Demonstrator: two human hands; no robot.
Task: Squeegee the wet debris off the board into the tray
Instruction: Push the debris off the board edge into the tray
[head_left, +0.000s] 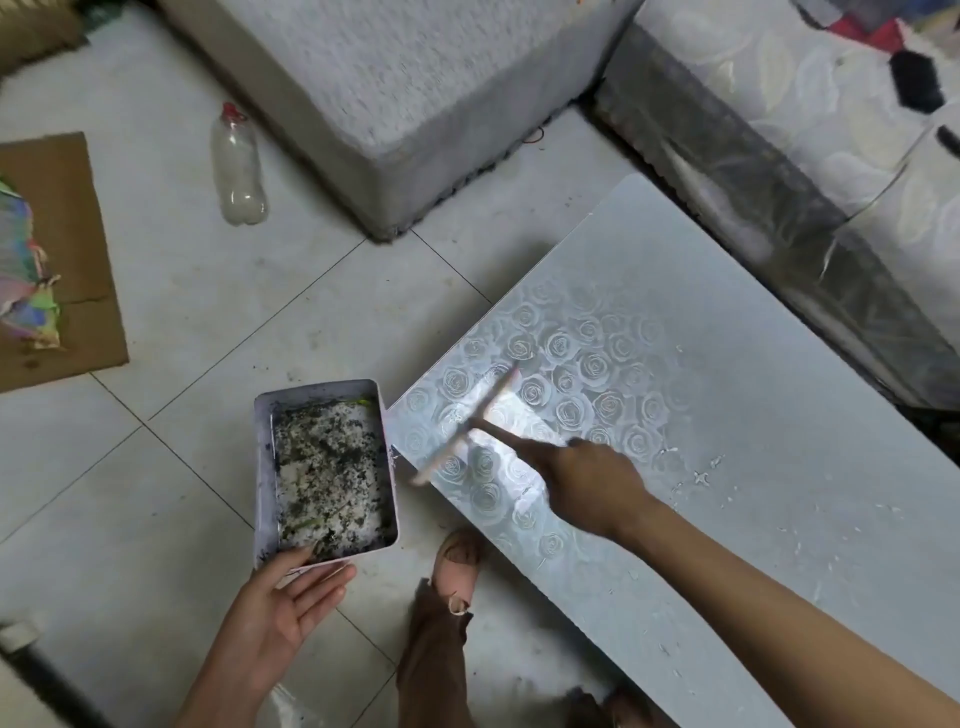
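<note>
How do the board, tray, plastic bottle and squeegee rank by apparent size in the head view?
1. board: by far the largest, running off the frame.
2. tray.
3. plastic bottle and squeegee: not ranked. The squeegee spans more but is thin and motion-blurred, and the bottle lies farther from the camera.

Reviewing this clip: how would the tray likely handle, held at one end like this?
The tray looks thin-walled, so probably light, but its wet debris layer likely adds weight. Held only at its near end by the left hand, it may sag or tip away.
</note>
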